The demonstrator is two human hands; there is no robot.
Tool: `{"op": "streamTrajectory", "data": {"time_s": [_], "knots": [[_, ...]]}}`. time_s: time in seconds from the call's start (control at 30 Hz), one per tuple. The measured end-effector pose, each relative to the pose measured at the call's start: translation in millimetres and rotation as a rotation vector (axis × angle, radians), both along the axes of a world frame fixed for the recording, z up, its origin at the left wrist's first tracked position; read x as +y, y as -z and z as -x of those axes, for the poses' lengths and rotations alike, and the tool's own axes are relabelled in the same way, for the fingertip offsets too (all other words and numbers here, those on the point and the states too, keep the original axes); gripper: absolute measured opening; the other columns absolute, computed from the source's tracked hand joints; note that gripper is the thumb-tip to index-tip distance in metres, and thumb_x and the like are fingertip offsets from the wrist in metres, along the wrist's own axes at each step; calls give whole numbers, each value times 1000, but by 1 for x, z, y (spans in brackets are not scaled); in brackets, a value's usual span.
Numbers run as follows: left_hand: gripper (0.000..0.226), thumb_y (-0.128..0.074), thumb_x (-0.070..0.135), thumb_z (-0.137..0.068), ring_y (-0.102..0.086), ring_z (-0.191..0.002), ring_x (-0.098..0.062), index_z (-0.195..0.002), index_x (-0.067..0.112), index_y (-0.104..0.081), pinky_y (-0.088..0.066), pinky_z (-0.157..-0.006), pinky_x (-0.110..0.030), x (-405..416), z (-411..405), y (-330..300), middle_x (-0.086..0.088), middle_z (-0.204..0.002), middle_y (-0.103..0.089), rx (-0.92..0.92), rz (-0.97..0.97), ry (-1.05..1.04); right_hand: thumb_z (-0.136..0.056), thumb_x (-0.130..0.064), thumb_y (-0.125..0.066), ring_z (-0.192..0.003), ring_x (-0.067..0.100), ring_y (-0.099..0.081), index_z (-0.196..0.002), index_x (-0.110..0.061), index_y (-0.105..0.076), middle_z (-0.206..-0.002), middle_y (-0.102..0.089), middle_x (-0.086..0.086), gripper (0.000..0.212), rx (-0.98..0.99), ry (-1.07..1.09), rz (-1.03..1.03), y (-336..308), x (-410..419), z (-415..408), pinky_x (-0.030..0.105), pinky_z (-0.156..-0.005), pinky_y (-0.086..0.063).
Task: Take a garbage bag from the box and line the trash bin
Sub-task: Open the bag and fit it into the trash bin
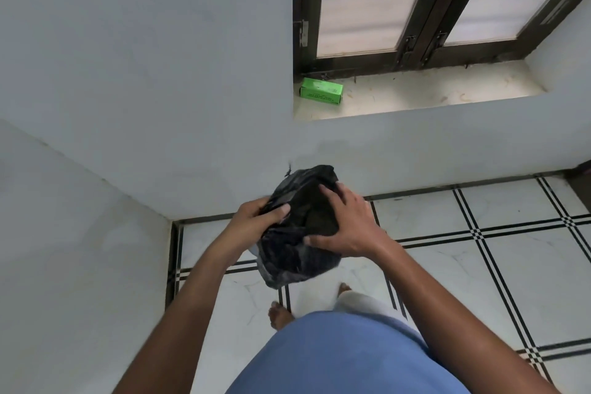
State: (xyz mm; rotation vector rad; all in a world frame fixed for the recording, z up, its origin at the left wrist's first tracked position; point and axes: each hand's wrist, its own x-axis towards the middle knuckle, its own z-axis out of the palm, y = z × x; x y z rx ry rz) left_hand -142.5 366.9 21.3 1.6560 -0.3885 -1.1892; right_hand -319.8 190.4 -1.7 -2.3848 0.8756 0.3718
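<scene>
A black garbage bag [300,233] bulges in front of me at waist height, near the room's corner. My left hand [256,217] pinches its left edge, thumb on top. On the bag's right side my right hand [348,224] is spread, fingers over the top and thumb pressing the front. A pale sliver [252,251] shows at the bag's lower left; I cannot tell whether it is the trash bin, and whatever is under the bag is hidden. The green bag box [321,92] lies on its side at the left end of the window sill [415,89], beyond both hands.
White walls meet in a corner to my left. A dark-framed window [415,9] sits above the sill. The floor [447,249] is white tile with black double lines. My bare feet [279,313] stand just below the bag.
</scene>
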Motion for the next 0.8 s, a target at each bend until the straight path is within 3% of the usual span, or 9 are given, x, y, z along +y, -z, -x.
{"op": "streamTrajectory", "data": {"time_s": [0.1, 0.2, 0.33, 0.43, 0.53, 0.6, 0.63, 0.7, 0.8], "knots": [[26, -80, 33, -97, -81, -105, -16, -120, 20, -82, -63, -91, -26, -7, 10, -10, 0, -111, -85, -61, -1, 51, -93, -62, -76, -162, 34, -33, -175, -28, -24, -177, -34, 7, 102, -219, 59, 26, -2, 4, -8, 56, -131, -34], [20, -83, 28, -96, -80, -101, -9, -116, 24, -83, -61, -88, -21, -5, 10, -16, 6, -105, -85, -102, -7, 141, -81, -61, -88, -162, 40, -22, -173, -22, -11, -182, -4, 13, 126, -340, 172, 127, -5, -4, -9, 59, -132, -30], [7, -87, 18, -91, -74, -78, -3, -98, 20, -85, -57, -76, -19, -8, 16, -20, 12, -81, -79, -160, -57, 206, -67, -49, -100, -161, 39, -25, -168, -16, -20, -180, -11, 11, 133, -554, 92, 187, -7, -27, -10, 52, -133, -28], [14, -92, 27, -86, -73, -77, -10, -93, 17, -86, -58, -77, -29, -11, 21, -22, 5, -80, -78, -199, -91, 223, -89, -23, -85, -154, 29, -39, -166, -28, -40, -153, -56, 3, 90, -485, -45, 255, -4, -37, -10, 61, -138, -10], [18, -89, 43, -84, -72, -78, -12, -86, 30, -77, -52, -69, -30, -12, 21, -13, 10, -81, -75, -598, -360, 232, -103, -26, -65, -103, 27, -68, -116, -22, -77, -100, -77, -1, 18, -586, -51, 461, 6, -45, -1, 56, -126, -32], [16, -77, 35, -86, -73, -93, -23, -100, 28, -74, -47, -70, -32, -6, 24, -10, 4, -99, -74, -966, -700, 193, -104, -24, -59, -79, 35, -71, -106, -19, -79, -83, -76, 5, 20, -565, 81, 455, 5, -55, 7, 49, -96, -47], [22, -72, 29, -87, -72, -98, -28, -108, 24, -74, -46, -72, -33, -2, 24, -10, -2, -108, -72, -1013, -782, 124, -103, -23, -58, -74, 38, -70, -108, -16, -79, -80, -76, 11, 23, -549, 171, 455, 3, -63, 11, 48, -85, -50], [23, -70, 24, -88, -72, -100, -34, -109, 16, -75, -47, -75, -33, 4, 25, -12, -6, -110, -71, -941, -779, -40, -102, -23, -54, -73, 45, -70, -113, -9, -78, -82, -76, 21, 30, -524, 326, 462, 0, -84, 22, 49, -77, -53], [12, -71, 20, -90, -80, -86, -34, -92, 10, -78, -62, -73, -38, 4, 23, -15, -6, -85, -81, -582, -552, -273, -104, -23, -53, -84, 44, -69, -110, -7, -78, -88, -76, 22, 29, -514, 455, 409, -2, -110, 32, 51, -89, -50]]}}
